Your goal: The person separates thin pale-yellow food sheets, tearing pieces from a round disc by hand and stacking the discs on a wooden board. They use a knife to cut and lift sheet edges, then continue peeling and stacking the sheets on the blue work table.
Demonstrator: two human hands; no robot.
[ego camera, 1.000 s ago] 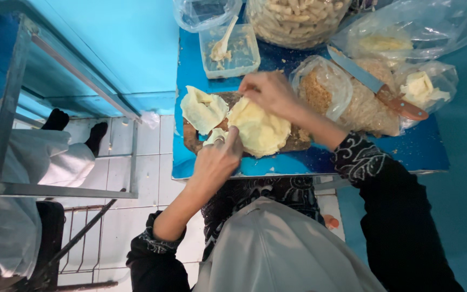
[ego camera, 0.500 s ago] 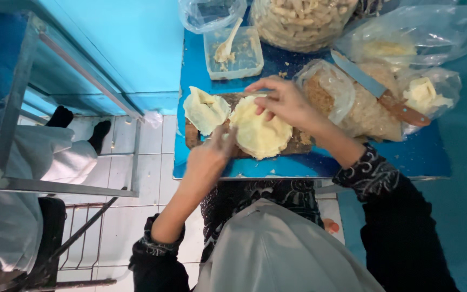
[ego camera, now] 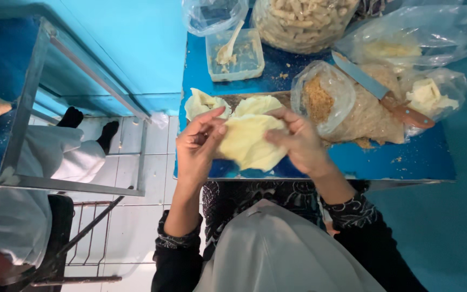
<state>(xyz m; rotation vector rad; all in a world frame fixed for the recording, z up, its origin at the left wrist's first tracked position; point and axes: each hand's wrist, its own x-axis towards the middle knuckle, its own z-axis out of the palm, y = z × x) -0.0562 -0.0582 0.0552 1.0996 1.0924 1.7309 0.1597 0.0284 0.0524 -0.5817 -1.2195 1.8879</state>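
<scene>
Dough sheet (ego camera: 249, 143) — pale yellow, thin and floppy — hangs between both hands just above the near edge of the blue table (ego camera: 395, 162), which is the biggest thing here. The left hand (ego camera: 201, 146) pinches the sheet's left edge, thumb and fingers closed on it; the right hand (ego camera: 298, 141) grips the right edge the same way, fingers curled over the top.

On the table behind the sheet, at the far edge, stands a large clear bag of pale finger-shaped pieces (ego camera: 304, 21). To the right of the sheet lie several clear plastic bags: one with brown crumbs (ego camera: 325, 100), open-mouthed and nearly touching the right hand, and a smaller one with pale lumps (ego camera: 431, 97) further right. A knife (ego camera: 379, 89) with a reddish handle rests across these bags. Directly behind the sheet a wooden board (ego camera: 249, 97) carries more dough sheets (ego camera: 204, 103). Further back sits a clear plastic tub (ego camera: 236, 57) with a wooden spoon (ego camera: 228, 48) in it — smallest of the lot.

Left of the table, across a gap of white floor tiles, another person's feet in dark socks (ego camera: 90, 124) show beside a metal frame (ego camera: 25, 108).
</scene>
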